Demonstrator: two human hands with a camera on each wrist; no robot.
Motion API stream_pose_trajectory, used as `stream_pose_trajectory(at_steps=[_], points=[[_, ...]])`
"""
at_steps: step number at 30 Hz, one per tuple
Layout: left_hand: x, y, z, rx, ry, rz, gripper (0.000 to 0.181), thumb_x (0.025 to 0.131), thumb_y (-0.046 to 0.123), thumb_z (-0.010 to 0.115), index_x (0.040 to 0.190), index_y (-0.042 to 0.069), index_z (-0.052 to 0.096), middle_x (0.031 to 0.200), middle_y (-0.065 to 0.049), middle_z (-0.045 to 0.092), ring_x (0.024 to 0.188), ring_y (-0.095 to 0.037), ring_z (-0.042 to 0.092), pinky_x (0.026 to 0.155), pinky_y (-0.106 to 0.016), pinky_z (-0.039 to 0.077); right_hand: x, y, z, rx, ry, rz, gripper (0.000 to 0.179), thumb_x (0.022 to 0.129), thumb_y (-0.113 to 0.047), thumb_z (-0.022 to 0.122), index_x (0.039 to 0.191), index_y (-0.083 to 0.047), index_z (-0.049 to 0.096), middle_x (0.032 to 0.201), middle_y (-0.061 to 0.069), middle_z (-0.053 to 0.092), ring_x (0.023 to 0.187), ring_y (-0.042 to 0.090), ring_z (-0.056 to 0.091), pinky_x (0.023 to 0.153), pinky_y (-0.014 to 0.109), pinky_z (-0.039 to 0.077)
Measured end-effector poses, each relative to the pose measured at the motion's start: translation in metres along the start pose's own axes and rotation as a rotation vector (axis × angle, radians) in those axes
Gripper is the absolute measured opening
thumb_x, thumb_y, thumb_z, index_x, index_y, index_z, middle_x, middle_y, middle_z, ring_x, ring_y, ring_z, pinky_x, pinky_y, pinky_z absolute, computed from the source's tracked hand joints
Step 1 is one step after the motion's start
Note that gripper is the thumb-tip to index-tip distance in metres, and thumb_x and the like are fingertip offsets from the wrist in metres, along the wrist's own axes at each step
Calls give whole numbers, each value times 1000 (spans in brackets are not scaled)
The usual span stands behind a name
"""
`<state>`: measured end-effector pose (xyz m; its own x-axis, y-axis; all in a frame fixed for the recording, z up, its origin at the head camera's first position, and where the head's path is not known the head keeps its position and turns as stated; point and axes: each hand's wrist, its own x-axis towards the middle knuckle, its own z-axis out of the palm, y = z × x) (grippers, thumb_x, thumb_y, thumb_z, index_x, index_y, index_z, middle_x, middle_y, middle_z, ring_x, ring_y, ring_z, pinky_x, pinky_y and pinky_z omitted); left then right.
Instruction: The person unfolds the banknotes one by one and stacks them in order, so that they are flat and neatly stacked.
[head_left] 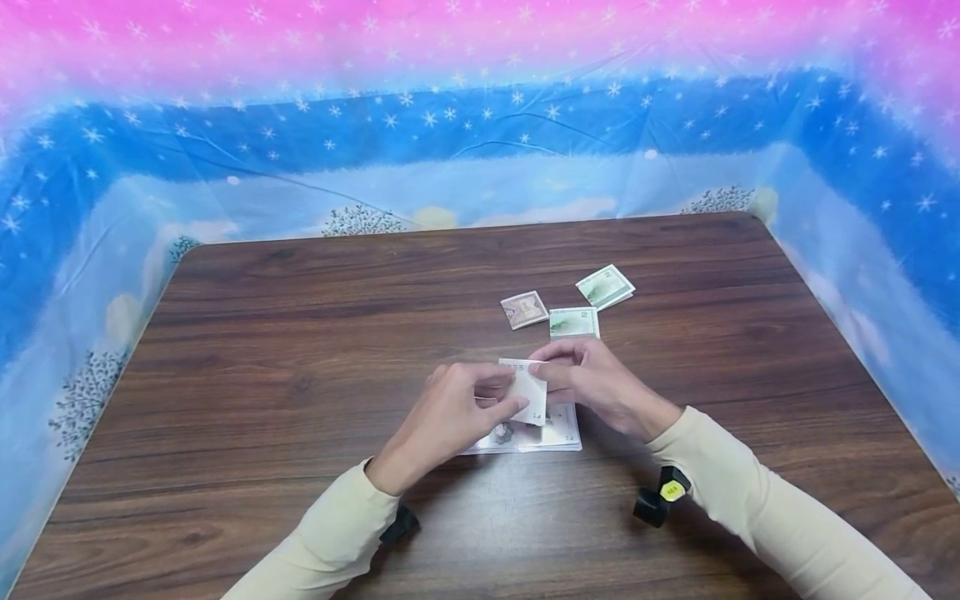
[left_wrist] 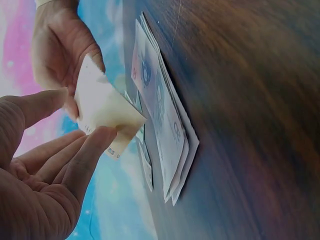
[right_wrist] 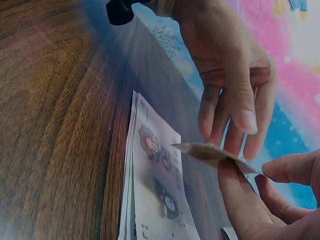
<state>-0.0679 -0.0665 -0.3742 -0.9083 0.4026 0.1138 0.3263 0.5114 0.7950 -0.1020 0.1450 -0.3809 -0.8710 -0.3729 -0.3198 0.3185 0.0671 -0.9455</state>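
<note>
My right hand [head_left: 603, 392] pinches a small folded paper banknote [head_left: 532, 398] between thumb and fingers. The note's pale side faces up in the head view. My left hand [head_left: 442, 417] is held on the other side of it, fingers loosely extended. In the right wrist view its thumb [right_wrist: 245, 120] stands apart from the folded note [right_wrist: 205, 151], with the other fingers partly behind it. Below both hands lies a stack of larger banknotes [head_left: 561, 432] on the table, partly covered by the left hand and the folded note.
Beyond the hands, a brown folded note [head_left: 523, 310] and two green folded notes, one nearer [head_left: 573, 322] and one farther right [head_left: 606, 287], lie on the wooden table [head_left: 300, 333]. A snowflake-patterned cloth [head_left: 450, 125] hangs around the table's back and sides.
</note>
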Motion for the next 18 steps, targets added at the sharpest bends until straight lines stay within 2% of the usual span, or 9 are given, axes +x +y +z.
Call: stream_pose_trajectory(at_steps=[5, 10, 14, 18], points=[[0, 0, 4, -20, 15, 16, 37, 88, 26, 81, 120, 10, 74, 99, -4, 77, 90, -13, 74, 78, -28, 59, -1, -1, 3, 17, -14, -2, 27, 96, -5, 64, 117, 11, 61, 107, 16, 71, 93, 24, 72, 85, 40, 59], [1, 2, 6, 7, 59, -17, 48, 85, 35, 83, 125, 11, 72, 105, -4, 77, 90, -11, 74, 77, -29, 59, -3, -3, 4, 39, -28, 9, 31, 93, -7, 69, 119, 9, 60, 107, 17, 72, 90, 23, 72, 82, 36, 60], [2, 2, 8, -11, 72, -20, 48, 84, 32, 84, 125, 9, 72, 109, -5, 76, 91, -11, 74, 76, -28, 59, -5, -4, 5, 46, -36, 15, 36, 91, -8, 73, 120, 7, 61, 108, 18, 72, 90, 22, 72, 82, 36, 59], [3, 2, 7, -36, 54, -14, 47, 85, 27, 84, 125, 6, 71, 114, -7, 74, 93, -11, 74, 76, -22, 58, -5, -5, 4, 20, -26, 15, 38, 88, -11, 77, 119, 4, 63, 107, 14, 73, 91, 21, 71, 82, 37, 59]])
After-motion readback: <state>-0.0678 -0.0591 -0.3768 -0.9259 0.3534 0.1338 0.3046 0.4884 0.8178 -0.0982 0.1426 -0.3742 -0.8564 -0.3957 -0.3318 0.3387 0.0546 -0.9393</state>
